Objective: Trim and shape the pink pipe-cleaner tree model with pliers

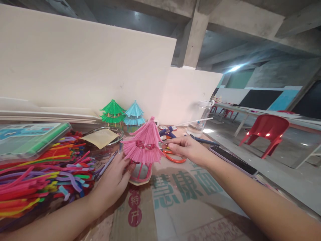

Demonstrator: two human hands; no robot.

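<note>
A pink pipe-cleaner pavilion model [144, 150] with a two-tiered pointed roof, thin posts and a pale base stands in front of me, leaning slightly. My left hand [116, 175] grips its lower left side, fingers partly hidden behind the posts. Close to the roof's right edge, my right hand [185, 149] has thumb and fingers pinched together; what lies between the fingertips is too small to make out. Just beneath that hand lie orange-handled pliers [175, 159], partly covered by it. Behind the pink model stand a green pavilion model [112, 112] and a light blue one [134, 113].
Bundles of colourful pipe cleaners [45, 177] and a plastic case [32, 140] fill the left side. A glue gun [169, 132], a water bottle [198, 117] and a phone [233, 160] lie or stand to the right. A round tray [121, 134] holds yellowish paper. A board wall rises behind.
</note>
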